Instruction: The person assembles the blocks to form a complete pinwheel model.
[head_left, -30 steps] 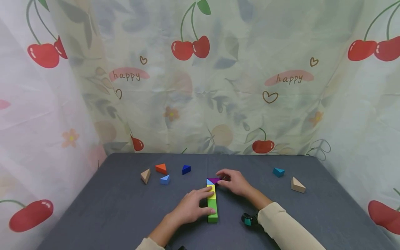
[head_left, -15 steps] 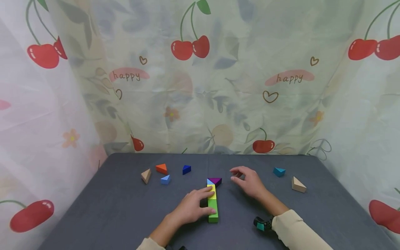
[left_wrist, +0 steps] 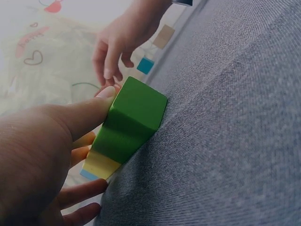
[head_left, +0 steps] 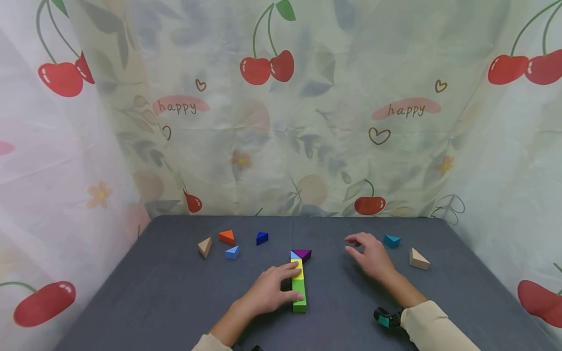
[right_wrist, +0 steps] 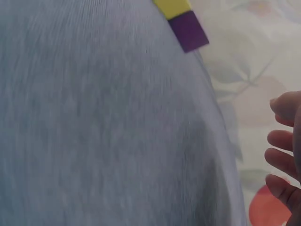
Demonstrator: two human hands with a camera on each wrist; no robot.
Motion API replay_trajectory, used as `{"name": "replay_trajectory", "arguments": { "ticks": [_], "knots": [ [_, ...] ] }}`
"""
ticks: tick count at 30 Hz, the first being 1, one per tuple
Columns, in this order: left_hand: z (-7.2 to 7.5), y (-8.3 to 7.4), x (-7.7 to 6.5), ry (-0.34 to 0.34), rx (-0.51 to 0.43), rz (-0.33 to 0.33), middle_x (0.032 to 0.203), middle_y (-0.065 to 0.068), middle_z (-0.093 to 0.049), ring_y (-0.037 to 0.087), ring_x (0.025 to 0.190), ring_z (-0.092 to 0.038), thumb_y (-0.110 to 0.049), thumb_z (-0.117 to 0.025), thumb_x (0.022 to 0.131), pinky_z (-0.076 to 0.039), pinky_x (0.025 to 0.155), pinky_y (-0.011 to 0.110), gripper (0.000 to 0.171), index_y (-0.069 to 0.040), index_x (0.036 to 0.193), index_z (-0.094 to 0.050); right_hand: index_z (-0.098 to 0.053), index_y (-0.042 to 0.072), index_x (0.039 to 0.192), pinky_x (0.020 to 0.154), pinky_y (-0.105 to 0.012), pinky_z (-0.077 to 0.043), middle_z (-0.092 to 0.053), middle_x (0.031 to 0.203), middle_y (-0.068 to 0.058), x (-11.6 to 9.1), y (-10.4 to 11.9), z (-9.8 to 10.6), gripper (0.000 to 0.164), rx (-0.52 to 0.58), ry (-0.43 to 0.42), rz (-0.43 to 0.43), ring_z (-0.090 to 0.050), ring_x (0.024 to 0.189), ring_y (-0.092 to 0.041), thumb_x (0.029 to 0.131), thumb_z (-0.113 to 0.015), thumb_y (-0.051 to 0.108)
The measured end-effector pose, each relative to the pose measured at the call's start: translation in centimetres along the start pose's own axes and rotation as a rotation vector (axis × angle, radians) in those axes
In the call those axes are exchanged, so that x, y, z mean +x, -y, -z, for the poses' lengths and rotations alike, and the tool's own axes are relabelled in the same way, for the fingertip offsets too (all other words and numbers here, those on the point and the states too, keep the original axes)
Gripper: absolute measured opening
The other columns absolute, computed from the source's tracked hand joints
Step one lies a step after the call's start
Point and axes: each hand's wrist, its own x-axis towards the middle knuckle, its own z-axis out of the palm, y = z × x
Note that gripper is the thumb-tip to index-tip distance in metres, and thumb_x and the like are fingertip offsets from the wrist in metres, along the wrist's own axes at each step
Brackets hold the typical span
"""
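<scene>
My left hand (head_left: pixel 269 288) rests on a row of toy blocks in the head view, thumb on the green block (head_left: pixel 300 288) and fingertips over the yellow block (left_wrist: pixel 101 164). Its fingers are fairly straight. At the row's far end lie a light blue triangular block (head_left: pixel 293 255) and a purple triangular block (head_left: pixel 303 254), side by side. My right hand (head_left: pixel 372 257) is off to the right of the row, over the table, holding nothing, its fingers loosely bent. Nearest to it is a teal triangular block (head_left: pixel 392 241).
A wooden triangular block (head_left: pixel 419 260) lies at the right. On the left are an orange block (head_left: pixel 227 237), another wooden block (head_left: pixel 204 247), a blue block (head_left: pixel 232 252) and a dark blue block (head_left: pixel 262 238). A printed curtain (head_left: pixel 333 146) hangs behind the grey table (head_left: pixel 153 292).
My right hand has left the purple triangular block and moved right toward the teal one. The purple block stays beside the light blue one. My left hand has not moved.
</scene>
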Motion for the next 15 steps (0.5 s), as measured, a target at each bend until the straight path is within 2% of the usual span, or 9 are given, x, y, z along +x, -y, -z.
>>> {"name": "replay_trajectory", "arguments": {
  "ticks": [10,15],
  "knots": [
    [0.0,0.1,0.0,-0.001,-0.009,-0.001,0.148,-0.011,-0.043,0.028,0.132,-0.041,-0.054,-0.07,0.084,-0.028,0.105,0.059,0.063,-0.025,0.138,-0.057,-0.069,0.003,0.11,0.07,-0.041,-0.049,-0.064,0.097,-0.007,-0.1,-2.1,1.1,0.022,-0.059,-0.014,-0.103,-0.058,0.081,-0.022,0.091,-0.07,0.013],
    [0.0,0.1,0.0,-0.002,-0.011,-0.001,0.148,-0.01,-0.042,0.029,0.132,-0.041,-0.054,-0.069,0.084,-0.027,0.105,0.06,0.063,-0.025,0.138,-0.057,-0.069,0.003,0.111,0.068,-0.041,-0.046,-0.063,0.097,-0.009,0.4,-3.2,1.9,0.023,-0.155,-0.006,-0.114,-0.055,0.076,-0.02,0.091,-0.07,0.015]
  ]
}}
